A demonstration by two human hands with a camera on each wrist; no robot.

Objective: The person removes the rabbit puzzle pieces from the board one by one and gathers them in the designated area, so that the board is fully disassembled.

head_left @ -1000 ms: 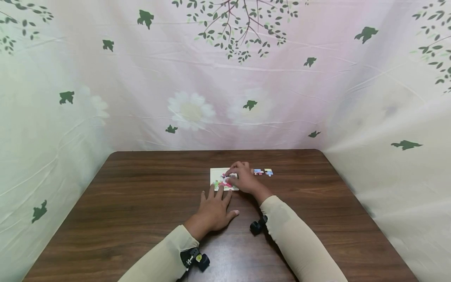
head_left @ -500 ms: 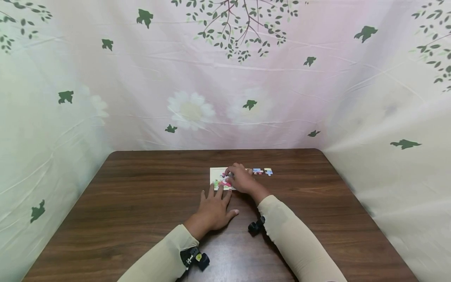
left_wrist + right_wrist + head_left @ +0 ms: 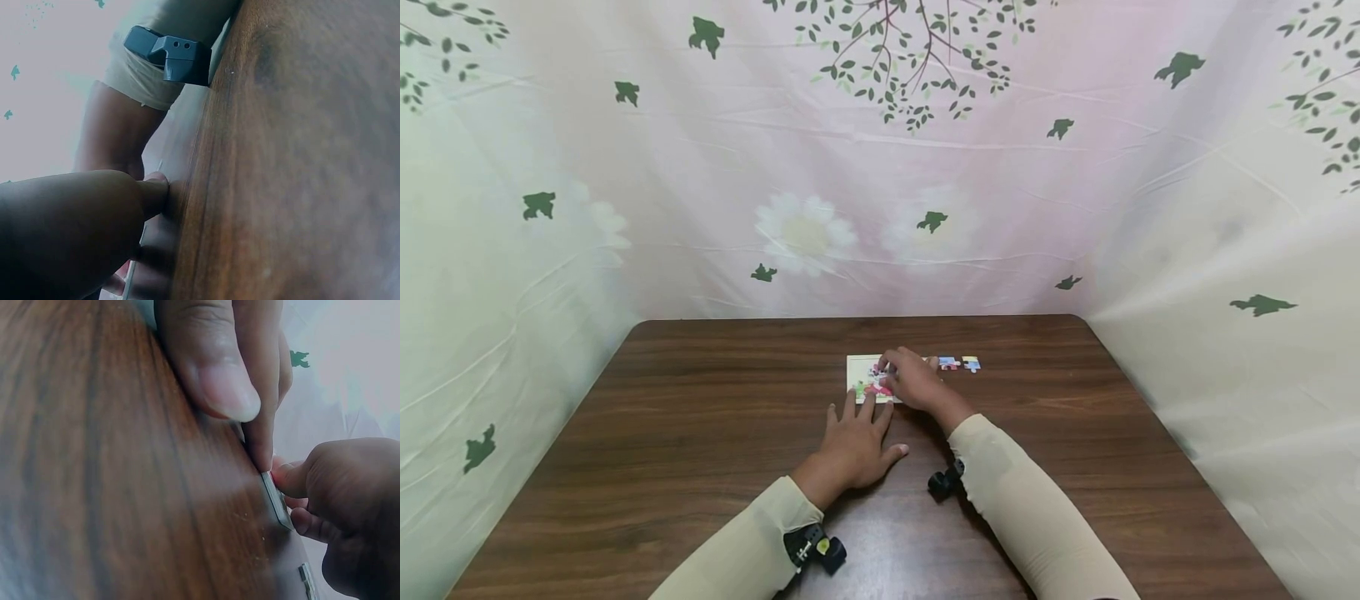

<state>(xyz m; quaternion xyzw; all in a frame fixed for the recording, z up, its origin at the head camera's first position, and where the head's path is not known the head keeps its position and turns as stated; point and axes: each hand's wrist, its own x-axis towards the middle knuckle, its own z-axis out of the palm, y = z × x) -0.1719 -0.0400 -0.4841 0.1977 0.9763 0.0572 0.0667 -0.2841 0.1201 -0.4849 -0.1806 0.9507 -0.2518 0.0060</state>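
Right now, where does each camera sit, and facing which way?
Head: worn there, looking forward and down at the jigsaw board; left hand and right hand show.
Left wrist: worn there, looking low across the tabletop; left hand close, right sleeve beyond.
Right wrist: worn there, looking at the jigsaw board's edge; both hands show.
Head and right wrist share the jigsaw board.

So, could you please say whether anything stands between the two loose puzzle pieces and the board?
Yes, the right hand is over the right side of the board, beside the loose puzzle pieces. The left hand, at its near edge, is clear.
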